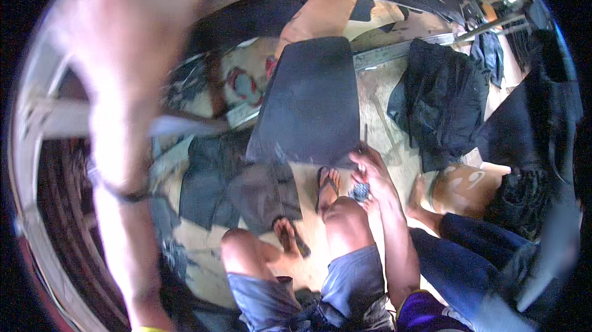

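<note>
My left hand (132, 17) is raised high at the upper left, large and smeared by motion, its fingertips cut off by the picture's edge. A dark, tapered cloth panel (311, 101) lies flat across the middle, over a tan board-like piece (324, 8) that shows beyond its far end. At the panel's near right corner is my right hand (368, 168), fingers closed around a thin dark stick-like tool (365, 135) that points upward. Just below that hand shows a small grey patterned thing (359, 192); whether the hand holds it I cannot tell.
Dark cloth pieces (246, 190) lie on the floor before my bent knees. Beyond them runs a pale beam (401, 48). More dark garments (435, 101) lie to the right, near another person's legs (468, 264) in dark trousers. A pale frame (68, 116) stands at the left.
</note>
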Demonstrator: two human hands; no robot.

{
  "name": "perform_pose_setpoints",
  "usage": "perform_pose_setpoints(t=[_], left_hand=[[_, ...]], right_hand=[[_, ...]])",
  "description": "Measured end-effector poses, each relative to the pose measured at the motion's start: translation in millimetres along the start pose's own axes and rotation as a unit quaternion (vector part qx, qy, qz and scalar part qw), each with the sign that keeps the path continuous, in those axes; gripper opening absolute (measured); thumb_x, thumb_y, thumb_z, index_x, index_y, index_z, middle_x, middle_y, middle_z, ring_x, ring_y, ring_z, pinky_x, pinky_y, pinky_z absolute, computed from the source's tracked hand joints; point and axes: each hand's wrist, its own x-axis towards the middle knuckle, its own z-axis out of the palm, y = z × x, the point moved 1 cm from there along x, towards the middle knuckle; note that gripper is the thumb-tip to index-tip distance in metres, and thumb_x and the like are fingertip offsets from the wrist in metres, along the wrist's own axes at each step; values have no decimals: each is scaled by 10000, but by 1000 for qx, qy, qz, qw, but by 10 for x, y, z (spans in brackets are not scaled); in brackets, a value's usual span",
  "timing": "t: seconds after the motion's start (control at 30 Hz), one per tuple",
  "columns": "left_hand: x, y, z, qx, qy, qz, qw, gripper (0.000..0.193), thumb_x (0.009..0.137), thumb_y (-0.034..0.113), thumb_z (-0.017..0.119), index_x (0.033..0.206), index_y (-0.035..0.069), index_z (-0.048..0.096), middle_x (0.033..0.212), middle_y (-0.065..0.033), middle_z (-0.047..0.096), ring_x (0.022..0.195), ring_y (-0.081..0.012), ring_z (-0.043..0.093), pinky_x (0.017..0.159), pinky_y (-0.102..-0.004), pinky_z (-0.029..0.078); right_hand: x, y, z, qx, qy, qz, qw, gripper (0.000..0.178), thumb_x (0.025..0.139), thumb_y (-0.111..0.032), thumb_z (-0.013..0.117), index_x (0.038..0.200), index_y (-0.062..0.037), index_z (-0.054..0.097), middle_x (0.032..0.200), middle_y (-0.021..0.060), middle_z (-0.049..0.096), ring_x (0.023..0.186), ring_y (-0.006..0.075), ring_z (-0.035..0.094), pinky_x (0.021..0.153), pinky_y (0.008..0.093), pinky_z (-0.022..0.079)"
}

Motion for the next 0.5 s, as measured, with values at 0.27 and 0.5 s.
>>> perform_pose_setpoints(t=[0.27, 0.5], left_hand=[[-2620, 603, -2463, -265, -332, -751, 505, 1051, 875, 636, 724, 1561, -54, 326, 1573, -309, 367, 1419, -423, 429, 1189, -515, 346], [-3222, 1642, -5026, -494, 81, -833, 234, 454, 1064, 226, 599, 1459, 24, 508, 1337, -68, 651, 1206, -144, 624, 1010, -290, 512]], right_hand=[[-2896, -912, 485, -137, -69, 213, 965, 312, 903, -54, 711, 1156, -54, 529, 744, -10, 499, 424, 89, 436, 404, 265, 397], [-3900, -639, 460, -249, -126, 296, 913, 265, 932, -119, 759, 1064, -133, 529, 721, -60, 485, 448, 62, 435, 414, 246, 380]])
